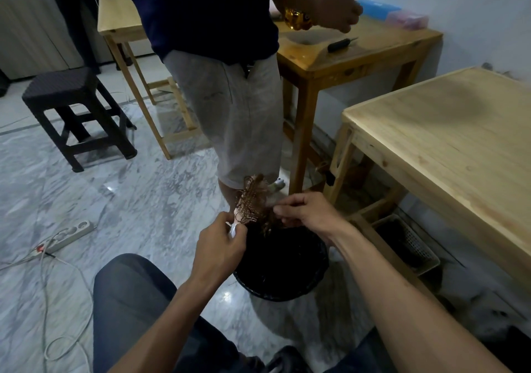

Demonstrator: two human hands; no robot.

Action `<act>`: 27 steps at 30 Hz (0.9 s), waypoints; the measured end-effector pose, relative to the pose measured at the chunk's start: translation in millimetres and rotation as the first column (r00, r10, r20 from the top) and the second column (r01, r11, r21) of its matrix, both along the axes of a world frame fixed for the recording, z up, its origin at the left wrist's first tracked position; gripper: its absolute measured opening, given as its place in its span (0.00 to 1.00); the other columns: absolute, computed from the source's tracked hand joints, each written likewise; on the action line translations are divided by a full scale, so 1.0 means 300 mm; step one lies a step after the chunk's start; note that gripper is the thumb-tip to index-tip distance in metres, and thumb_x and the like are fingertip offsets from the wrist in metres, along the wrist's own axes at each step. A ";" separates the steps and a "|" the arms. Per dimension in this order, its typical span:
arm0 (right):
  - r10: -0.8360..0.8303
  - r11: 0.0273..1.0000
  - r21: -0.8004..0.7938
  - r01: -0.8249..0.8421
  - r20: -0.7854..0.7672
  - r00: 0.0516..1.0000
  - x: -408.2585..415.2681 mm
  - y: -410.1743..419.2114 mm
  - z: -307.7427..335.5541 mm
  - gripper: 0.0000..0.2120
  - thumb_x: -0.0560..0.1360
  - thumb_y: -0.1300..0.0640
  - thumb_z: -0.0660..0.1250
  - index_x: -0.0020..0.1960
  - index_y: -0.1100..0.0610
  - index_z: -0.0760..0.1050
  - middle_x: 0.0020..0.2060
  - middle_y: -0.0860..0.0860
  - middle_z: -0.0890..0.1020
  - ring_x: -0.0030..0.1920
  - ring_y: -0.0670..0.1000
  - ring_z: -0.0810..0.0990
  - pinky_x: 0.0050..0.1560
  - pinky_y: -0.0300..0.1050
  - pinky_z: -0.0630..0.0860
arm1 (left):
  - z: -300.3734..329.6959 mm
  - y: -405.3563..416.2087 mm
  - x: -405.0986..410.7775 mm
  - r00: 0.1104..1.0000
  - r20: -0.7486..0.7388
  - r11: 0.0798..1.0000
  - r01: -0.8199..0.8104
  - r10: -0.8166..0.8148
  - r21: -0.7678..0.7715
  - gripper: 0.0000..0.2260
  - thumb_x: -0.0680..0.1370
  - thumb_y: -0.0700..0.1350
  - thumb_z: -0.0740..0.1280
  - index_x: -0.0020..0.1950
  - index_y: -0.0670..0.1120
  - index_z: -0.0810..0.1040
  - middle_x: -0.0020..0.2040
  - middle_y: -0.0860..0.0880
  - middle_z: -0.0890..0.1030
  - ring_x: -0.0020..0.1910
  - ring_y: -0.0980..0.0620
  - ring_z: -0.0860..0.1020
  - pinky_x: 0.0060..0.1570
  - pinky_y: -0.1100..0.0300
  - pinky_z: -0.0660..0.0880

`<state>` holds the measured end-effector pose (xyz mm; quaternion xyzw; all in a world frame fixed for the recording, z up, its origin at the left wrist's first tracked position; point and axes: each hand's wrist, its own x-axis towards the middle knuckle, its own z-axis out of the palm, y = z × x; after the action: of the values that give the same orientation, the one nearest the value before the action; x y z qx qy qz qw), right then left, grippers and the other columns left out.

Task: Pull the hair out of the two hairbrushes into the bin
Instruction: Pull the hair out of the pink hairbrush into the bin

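A pink hairbrush point(249, 200) full of brown hair point(265, 220) is held over a black bin point(287, 292) on the floor between my knees. My left hand point(219, 246) grips the brush's handle from below. My right hand point(304, 210) pinches a tuft of the hair at the brush's right side, just above the bin's rim. A clump of hair hangs from the brush toward the bin. A dark comb-like tool point(342, 44) lies on the far wooden table; a second hairbrush is not visible.
Another person point(227, 85) stands right behind the bin, beside a brown wooden table point(359, 56). A pale wooden table point(448, 142) is at my right, a basket point(408, 243) under it. A dark stool point(77, 114) and a power strip point(69, 234) with cables are at the left.
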<state>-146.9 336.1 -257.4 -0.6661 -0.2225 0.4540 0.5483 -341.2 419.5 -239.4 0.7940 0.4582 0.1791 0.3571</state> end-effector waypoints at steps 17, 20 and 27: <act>-0.454 0.792 -0.322 0.519 0.258 0.853 0.093 -0.080 -0.179 0.03 0.75 0.61 0.75 0.44 0.56 0.86 0.47 0.57 0.88 0.52 0.60 0.85 0.60 0.58 0.81 | 0.049 0.040 -0.053 0.952 0.197 0.972 -0.233 0.235 -0.037 0.13 0.82 0.48 0.61 0.64 0.46 0.74 0.36 0.57 0.73 0.31 0.57 0.72 0.33 0.59 0.71; -0.286 0.838 -0.373 0.399 0.322 0.903 0.081 -0.071 -0.185 0.04 0.77 0.60 0.73 0.48 0.54 0.86 0.53 0.56 0.87 0.56 0.58 0.84 0.62 0.55 0.80 | 0.037 0.028 -0.044 0.961 0.198 0.981 -0.191 0.190 -0.017 0.11 0.82 0.47 0.62 0.62 0.46 0.75 0.34 0.57 0.74 0.29 0.58 0.71 0.33 0.61 0.70; -0.014 0.973 -0.224 0.061 0.203 0.979 -0.007 -0.019 -0.012 0.31 0.74 0.62 0.66 0.76 0.47 0.70 0.65 0.47 0.74 0.51 0.46 0.77 0.48 0.40 0.73 | -0.004 0.008 -0.008 0.994 0.110 0.997 -0.012 0.004 0.072 0.04 0.80 0.46 0.64 0.54 0.52 0.74 0.37 0.56 0.78 0.29 0.55 0.75 0.32 0.59 0.68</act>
<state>-149.0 330.3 -261.0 -0.7713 -0.2099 0.3969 0.4512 -343.6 421.8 -240.7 0.7936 0.4343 0.2404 0.3518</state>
